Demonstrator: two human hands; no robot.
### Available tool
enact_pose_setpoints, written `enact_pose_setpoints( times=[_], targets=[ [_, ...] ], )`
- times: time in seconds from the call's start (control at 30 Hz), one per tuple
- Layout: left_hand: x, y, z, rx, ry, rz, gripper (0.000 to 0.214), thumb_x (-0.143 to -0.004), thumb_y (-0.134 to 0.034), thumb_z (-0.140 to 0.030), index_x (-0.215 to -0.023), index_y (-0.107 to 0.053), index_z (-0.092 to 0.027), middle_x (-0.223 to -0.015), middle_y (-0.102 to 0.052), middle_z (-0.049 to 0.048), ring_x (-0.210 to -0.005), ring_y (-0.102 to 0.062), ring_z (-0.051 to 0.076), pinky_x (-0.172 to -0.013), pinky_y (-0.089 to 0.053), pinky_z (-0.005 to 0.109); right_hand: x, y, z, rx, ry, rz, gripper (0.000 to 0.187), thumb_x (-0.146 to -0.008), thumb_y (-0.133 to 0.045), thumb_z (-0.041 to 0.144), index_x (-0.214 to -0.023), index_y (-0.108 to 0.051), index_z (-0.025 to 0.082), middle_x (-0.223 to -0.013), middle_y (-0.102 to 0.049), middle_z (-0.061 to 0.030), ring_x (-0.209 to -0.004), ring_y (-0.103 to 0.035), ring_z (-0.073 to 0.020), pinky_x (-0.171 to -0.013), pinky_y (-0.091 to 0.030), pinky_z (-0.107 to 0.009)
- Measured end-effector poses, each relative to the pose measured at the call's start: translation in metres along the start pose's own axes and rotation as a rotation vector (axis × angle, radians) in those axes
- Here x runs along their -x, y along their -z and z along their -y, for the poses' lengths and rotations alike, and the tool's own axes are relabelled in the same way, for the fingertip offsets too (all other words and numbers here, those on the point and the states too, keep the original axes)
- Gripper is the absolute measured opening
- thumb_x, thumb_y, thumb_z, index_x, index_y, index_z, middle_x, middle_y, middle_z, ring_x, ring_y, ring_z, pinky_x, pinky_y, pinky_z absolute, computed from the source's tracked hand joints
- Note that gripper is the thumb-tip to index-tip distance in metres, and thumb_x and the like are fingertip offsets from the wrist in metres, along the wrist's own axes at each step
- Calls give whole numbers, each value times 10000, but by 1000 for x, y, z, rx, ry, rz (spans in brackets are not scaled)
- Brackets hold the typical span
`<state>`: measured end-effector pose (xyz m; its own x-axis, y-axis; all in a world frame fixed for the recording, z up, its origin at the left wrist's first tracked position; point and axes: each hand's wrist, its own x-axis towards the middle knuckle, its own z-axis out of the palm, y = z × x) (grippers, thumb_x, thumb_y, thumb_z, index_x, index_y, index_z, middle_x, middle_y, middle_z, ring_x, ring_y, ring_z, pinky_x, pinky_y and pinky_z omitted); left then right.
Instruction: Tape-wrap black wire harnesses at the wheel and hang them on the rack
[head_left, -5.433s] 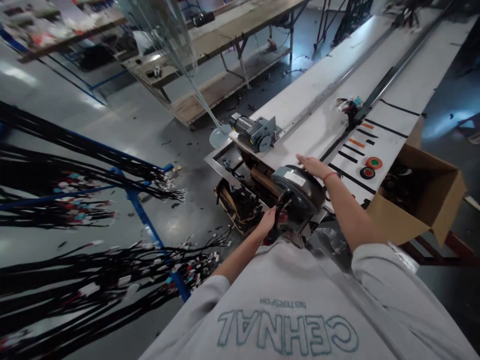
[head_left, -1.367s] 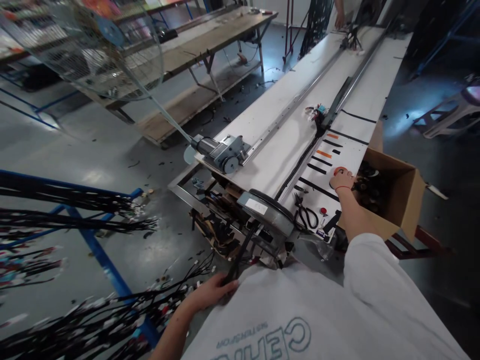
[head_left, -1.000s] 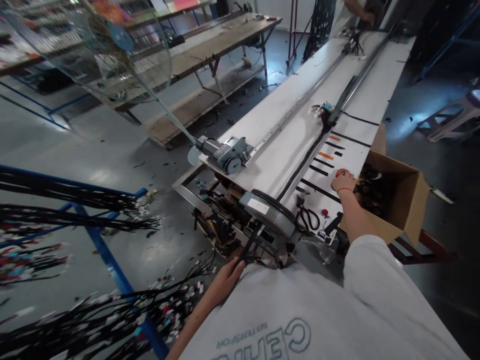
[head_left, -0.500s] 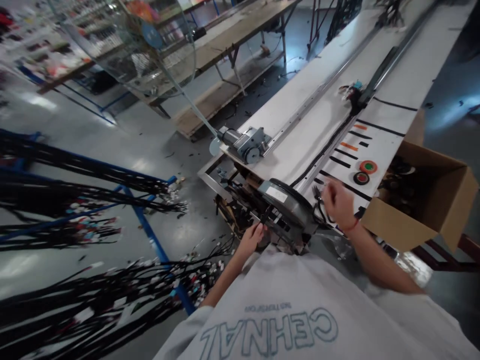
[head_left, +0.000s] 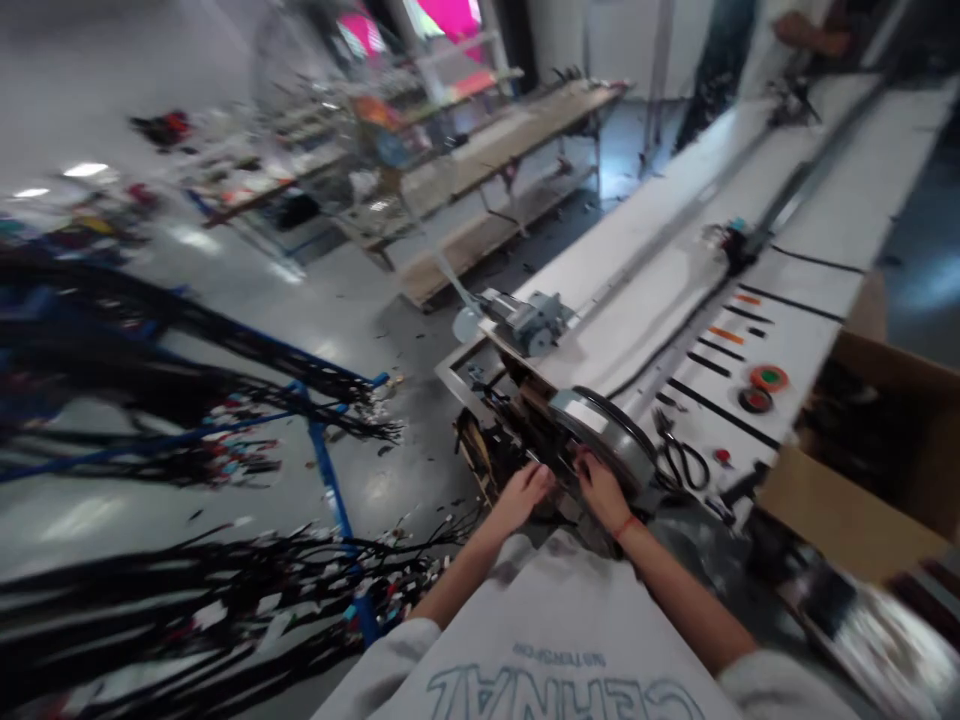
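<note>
Both my hands meet at the near end of the long white bench (head_left: 645, 260), just below a round dark drum (head_left: 607, 432) with a pale label. My left hand (head_left: 523, 492) and my right hand (head_left: 600, 488), with a red band at the wrist, lie close together against the machine frame. A black cable runs from the drum up the bench to a bundle of connectors (head_left: 731, 240). The picture is smeared, so the fingers and anything in them are unclear.
Black scissors (head_left: 684, 462) and two tape rolls (head_left: 760, 388) lie on the bench's marked board. An open cardboard box (head_left: 862, 470) stands at the right. A grey motor (head_left: 525, 320) sits at the bench corner. Racks of black wire harnesses (head_left: 187, 420) hang on blue frames at the left.
My right hand has come back from the tape rolls, past the scissors, down beside my left hand under the drum. My left hand has risen from my waist to the frame.
</note>
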<state>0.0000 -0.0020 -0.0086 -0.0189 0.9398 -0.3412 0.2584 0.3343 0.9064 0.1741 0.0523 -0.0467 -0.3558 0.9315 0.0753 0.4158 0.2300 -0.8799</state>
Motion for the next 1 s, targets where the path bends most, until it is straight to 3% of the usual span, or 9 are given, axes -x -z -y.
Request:
enact_pose_setpoints(
  times=[0.13, 0.2, 0.33, 0.43, 0.57, 0.7, 0.8, 0.9, 1.0],
  targets=[
    [0, -5, 5, -333, -56, 30, 485, -978, -355, -514, -902, -654, -140, -821, -662, 45, -734, -573, 138, -689, -467, 240, 9, 0, -26, -18, -21, 16, 321, -812, -460, 521, -891, -581, 235, -891, -695, -139, -851, -688, -312, -804, -549, -466],
    [-12, -3, 6, -455, -26, 86, 420, -982, -389, -451, -981, -682, -150, -891, -701, 57, -819, -637, 169, -730, -492, 251, -14, -3, -52, 11, -65, 23, 413, -697, -532, 601, -911, -561, 248, -887, -697, -149, -805, -697, -350, -701, -568, -480],
    [-28, 2, 9, -529, -29, 149, 412, -999, -363, -408, -1079, -672, -148, -979, -725, 73, -921, -687, 202, -754, -518, 259, -55, -7, -75, 15, -5, 104, 385, -619, -567, 585, -848, -530, 277, -853, -687, -153, -828, -698, -389, -747, -573, -521],
    [-25, 0, 9, -563, -68, 138, 411, -1009, -340, -386, -1115, -652, -139, -1028, -732, 88, -966, -695, 205, -778, -528, 262, -46, 3, -72, 45, 4, 87, 338, -664, -544, 582, -836, -509, 294, -787, -678, -130, -755, -690, -375, -709, -571, -528],
    [-22, -8, 13, -634, -108, 152, 442, -1007, -330, -421, -1140, -642, -137, -1087, -733, 131, -1008, -701, 242, -800, -535, 295, -21, 13, -56, 116, 66, -72, 326, -753, -516, 589, -870, -518, 285, -806, -674, -133, -757, -677, -356, -679, -562, -509],
    [-21, -22, 21, -746, -6, 192, 545, -982, -323, -536, -1177, -633, -131, -1054, -736, 185, -977, -715, 324, -741, -546, 362, -21, 5, -27, 147, 218, -102, 388, -869, -452, 595, -958, -554, 231, -966, -671, -164, -900, -671, -326, -781, -557, -490],
    [-18, -25, 23, -704, -50, 167, 515, -991, -312, -508, -1152, -635, -140, -1036, -741, 167, -961, -717, 294, -741, -539, 337, -24, 0, -12, 200, 359, -73, 327, -922, -461, 502, -994, -565, 201, -1099, -646, -179, -974, -660, -288, -840, -549, -466],
    [-15, -20, 18, -669, -102, 149, 456, -1005, -323, -431, -1102, -642, -120, -1064, -735, 168, -980, -710, 265, -792, -528, 316, -15, 2, -10, 327, 504, -63, 249, -950, -443, 376, -979, -610, 195, -1116, -658, -165, -1042, -642, -283, -908, -518, -490],
    [-13, -17, 13, -676, -104, 173, 454, -1013, -320, -404, -1098, -640, -94, -1103, -723, 188, -1007, -704, 267, -820, -524, 315, 1, 9, -15, 380, 550, -114, 278, -954, -441, 307, -1093, -638, 167, -1249, -624, -177, -1173, -589, -291, -974, -483, -509]
  ],
)
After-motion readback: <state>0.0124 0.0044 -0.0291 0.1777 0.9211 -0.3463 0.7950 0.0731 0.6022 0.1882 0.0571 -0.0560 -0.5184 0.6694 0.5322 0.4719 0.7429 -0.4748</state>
